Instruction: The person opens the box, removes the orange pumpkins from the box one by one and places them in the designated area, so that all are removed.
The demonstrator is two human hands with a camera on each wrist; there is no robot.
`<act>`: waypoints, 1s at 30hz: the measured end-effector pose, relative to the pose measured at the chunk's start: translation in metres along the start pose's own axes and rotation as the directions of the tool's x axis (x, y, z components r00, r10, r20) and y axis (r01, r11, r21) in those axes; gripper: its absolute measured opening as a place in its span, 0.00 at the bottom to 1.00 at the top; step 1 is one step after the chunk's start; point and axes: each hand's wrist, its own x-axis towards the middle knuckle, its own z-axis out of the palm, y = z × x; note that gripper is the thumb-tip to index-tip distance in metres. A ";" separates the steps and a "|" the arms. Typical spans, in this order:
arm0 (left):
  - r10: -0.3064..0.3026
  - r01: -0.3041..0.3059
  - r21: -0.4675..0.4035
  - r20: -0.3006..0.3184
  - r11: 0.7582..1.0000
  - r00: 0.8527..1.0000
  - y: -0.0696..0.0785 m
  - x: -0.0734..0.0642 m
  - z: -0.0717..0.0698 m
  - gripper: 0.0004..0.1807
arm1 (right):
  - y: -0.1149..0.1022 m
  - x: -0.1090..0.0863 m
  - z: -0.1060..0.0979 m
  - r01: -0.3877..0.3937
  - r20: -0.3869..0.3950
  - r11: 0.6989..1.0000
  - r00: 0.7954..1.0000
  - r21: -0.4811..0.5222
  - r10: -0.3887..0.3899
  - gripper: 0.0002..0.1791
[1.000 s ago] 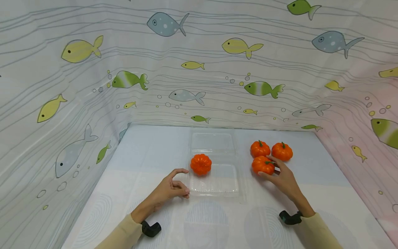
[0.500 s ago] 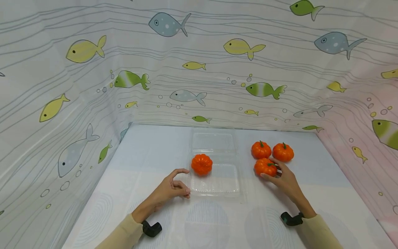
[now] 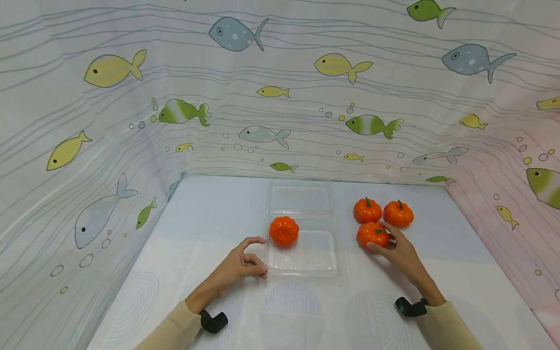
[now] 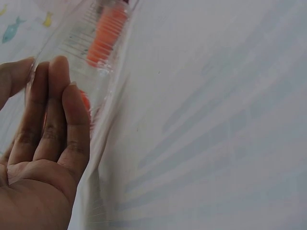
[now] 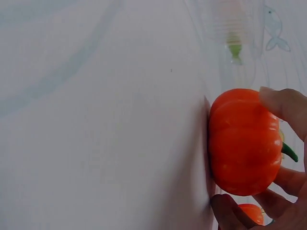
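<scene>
Four-fingered curl and thumb of my left hand [image 3: 238,265] meet at the left edge of a clear plastic clamshell container [image 3: 302,250], whose rim runs between thumb and fingers in the left wrist view. An orange toy pumpkin [image 3: 284,232] lies in the container's near half, at its back left, with no stem showing. To the right of the container, my right hand [image 3: 400,253] grips another orange pumpkin [image 5: 244,143] with a green stem. The thumb presses one side while the fingers curl round the other. This pumpkin appears to sit on the table.
Two more orange pumpkins, one on the left [image 3: 367,211] and one on the right [image 3: 398,214], stand just behind the held one. The container's lid half [image 3: 299,199] lies open towards the back. A fish-patterned cloth [image 3: 306,146] walls the table's back and sides.
The right hand and its pumpkin have shifted slightly to the right and towards the person since a second ago. The left hand holds its place at the container.
</scene>
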 end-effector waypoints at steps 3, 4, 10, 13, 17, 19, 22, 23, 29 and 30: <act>0.000 0.000 0.002 -0.001 1.000 1.000 0.000 0.000 0.000 0.42 | -0.005 0.000 -0.003 0.032 -0.006 0.999 0.999 -0.020 -0.032 0.53; 0.000 0.000 0.003 -0.002 1.000 1.000 0.001 -0.001 0.000 0.42 | -0.007 -0.001 -0.005 0.049 -0.014 0.999 0.999 -0.022 -0.049 0.52; -0.003 0.003 0.005 -0.003 1.000 1.000 0.002 -0.001 0.001 0.42 | -0.024 -0.003 -0.015 0.147 -0.080 0.988 0.986 -0.037 -0.149 0.46; -0.004 0.004 0.007 -0.003 1.000 1.000 0.002 -0.001 0.001 0.42 | -0.032 -0.005 -0.018 0.161 -0.109 0.985 0.980 -0.062 -0.167 0.43; -0.004 0.004 0.009 -0.004 1.000 1.000 0.002 -0.001 0.000 0.42 | -0.046 -0.008 -0.020 0.151 -0.129 0.984 0.978 -0.090 -0.162 0.42; -0.004 0.004 0.006 -0.005 1.000 1.000 0.002 -0.001 0.000 0.42 | -0.053 -0.008 -0.019 0.159 -0.133 0.983 0.976 -0.091 -0.171 0.40; -0.003 0.003 0.005 -0.005 1.000 1.000 0.002 -0.001 0.000 0.42 | -0.062 -0.007 -0.016 0.212 -0.134 0.975 0.967 -0.060 -0.219 0.36; -0.003 0.003 0.006 -0.006 1.000 1.000 0.002 -0.001 0.000 0.42 | -0.065 -0.006 -0.014 0.235 -0.133 0.971 0.962 -0.050 -0.240 0.34; -0.008 0.008 0.009 -0.004 1.000 1.000 0.003 -0.001 0.001 0.42 | -0.082 -0.001 -0.005 0.301 -0.098 0.953 0.949 -0.012 -0.301 0.30; -0.009 0.009 0.008 -0.004 1.000 1.000 0.003 -0.001 0.001 0.42 | -0.085 0.001 -0.003 0.304 -0.088 0.952 0.949 -0.010 -0.304 0.30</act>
